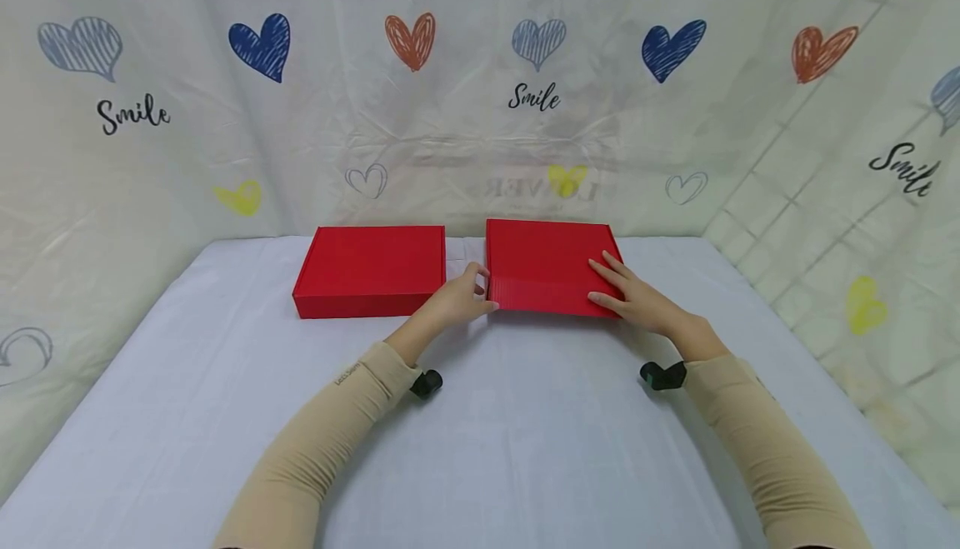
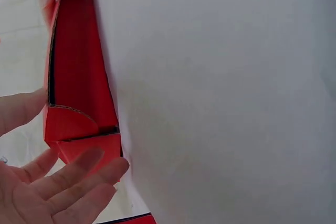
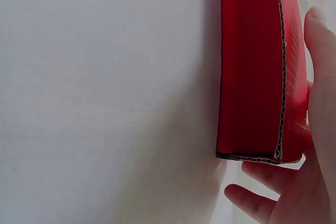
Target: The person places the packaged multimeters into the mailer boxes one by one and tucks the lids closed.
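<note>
Two red cardboard boxes lie side by side. The right box has its creased front flap jutting forward, unlike the flat front of the left box. At the right box's left front corner, my left hand touches the flap edge with its thumb; its fingers extend beside the box's left end. The left wrist view shows a rounded side tab and the red front wall under the flap. My right hand rests spread on the lid's right side, thumb near the flap.
A white cloth covers the table. Behind stands a pale curtain printed with hearts and words. Dark wrist cameras, one at the left cuff and one at the right cuff, hang close above the cloth.
</note>
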`<state>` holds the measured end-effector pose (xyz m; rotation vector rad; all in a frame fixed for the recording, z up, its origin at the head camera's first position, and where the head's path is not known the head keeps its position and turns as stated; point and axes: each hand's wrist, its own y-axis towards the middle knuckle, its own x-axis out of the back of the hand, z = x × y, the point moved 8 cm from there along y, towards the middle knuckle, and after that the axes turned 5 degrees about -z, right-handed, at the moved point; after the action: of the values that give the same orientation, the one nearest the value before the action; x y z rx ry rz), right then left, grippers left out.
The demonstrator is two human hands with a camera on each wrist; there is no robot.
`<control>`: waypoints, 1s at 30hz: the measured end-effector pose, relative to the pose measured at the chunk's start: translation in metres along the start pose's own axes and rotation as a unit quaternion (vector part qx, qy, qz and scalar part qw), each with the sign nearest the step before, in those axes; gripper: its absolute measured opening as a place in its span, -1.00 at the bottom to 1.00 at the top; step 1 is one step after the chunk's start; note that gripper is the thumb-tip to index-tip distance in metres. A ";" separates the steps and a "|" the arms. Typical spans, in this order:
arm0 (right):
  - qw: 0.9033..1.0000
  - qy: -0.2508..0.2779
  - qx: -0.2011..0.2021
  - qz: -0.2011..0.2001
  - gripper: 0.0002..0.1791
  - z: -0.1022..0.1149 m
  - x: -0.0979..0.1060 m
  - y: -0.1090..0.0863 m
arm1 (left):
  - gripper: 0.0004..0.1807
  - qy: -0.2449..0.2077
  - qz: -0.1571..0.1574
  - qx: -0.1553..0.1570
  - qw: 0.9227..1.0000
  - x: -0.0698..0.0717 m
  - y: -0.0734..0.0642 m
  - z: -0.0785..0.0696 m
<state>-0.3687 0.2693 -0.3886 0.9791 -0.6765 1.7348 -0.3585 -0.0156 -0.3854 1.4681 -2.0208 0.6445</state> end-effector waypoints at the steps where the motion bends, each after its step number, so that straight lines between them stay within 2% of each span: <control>1: 1.000 0.000 -0.001 0.001 -0.10 0.000 0.000 0.000 | -0.29 0.009 -0.002 0.000 1.000 0.000 0.000 0.000; 5: 1.000 -0.005 0.001 0.002 -0.09 0.001 0.000 0.001 | -0.12 0.041 -0.007 -0.002 0.999 0.001 0.001 -0.001; 8: 1.000 -0.014 0.000 -0.001 -0.08 0.001 0.001 0.002 | -0.03 0.052 -0.005 -0.018 0.999 0.000 0.004 -0.004; 13: 1.000 -0.023 -0.004 -0.008 -0.02 0.000 0.003 0.002 | 0.01 0.043 -0.002 -0.059 0.997 -0.006 0.014 -0.016; 16: 0.999 -0.032 0.001 -0.016 0.00 -0.001 0.003 0.003 | -0.01 0.081 0.001 -0.071 0.994 -0.011 0.020 -0.020; 19: 0.998 -0.058 0.017 -0.023 0.01 0.001 0.003 0.003 | -0.03 0.158 0.007 -0.084 0.984 -0.017 0.024 -0.023; 23: 0.993 -0.107 0.043 -0.026 0.00 0.007 0.005 0.005 | -0.06 0.245 0.012 -0.113 0.963 -0.021 0.028 -0.029; 26: 0.990 -0.127 0.051 -0.022 -0.01 0.011 0.006 0.007 | -0.07 0.274 0.021 -0.133 0.952 -0.024 0.031 -0.033; 30: 0.991 -0.127 0.047 -0.012 0.01 0.012 0.006 0.009 | -0.05 0.293 0.034 -0.150 0.944 -0.027 0.034 -0.036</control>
<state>-0.3745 0.2597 -0.3772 1.2822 -0.7457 1.6483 -0.3793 0.0365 -0.3794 0.8927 -1.6144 0.6691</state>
